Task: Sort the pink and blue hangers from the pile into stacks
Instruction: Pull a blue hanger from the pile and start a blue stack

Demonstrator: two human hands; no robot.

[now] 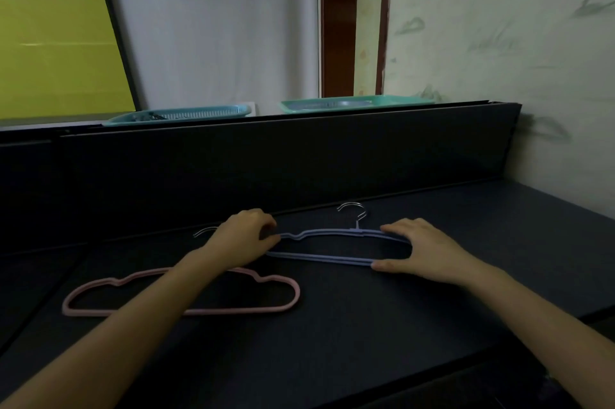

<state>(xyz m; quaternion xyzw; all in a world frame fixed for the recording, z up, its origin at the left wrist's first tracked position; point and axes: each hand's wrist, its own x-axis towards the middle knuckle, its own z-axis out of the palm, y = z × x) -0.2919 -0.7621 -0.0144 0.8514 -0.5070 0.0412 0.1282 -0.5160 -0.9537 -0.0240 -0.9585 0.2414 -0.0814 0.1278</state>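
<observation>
I see the dark table (366,325) filling the near half of the view, with a raised dark panel (266,168) along its far edge. Beyond the panel sit a blue slotted tray (186,114) on the left and a green tray (349,105) to its right.

The pink hanger (239,310) lies flat on the near left of the table, its long axis running left to right. My left forearm crosses over its middle.

The blue hangers (319,257) lie flat farther back at centre, seemingly two stacked, also with the long axis left to right. Their metal hook (354,208) points to the far side, toward the panel.

My left hand (246,232) pinches their left end with curled fingers. My right hand (422,248) spans their right end, with the thumb against the near bar and the fingers over the far shoulder.
</observation>
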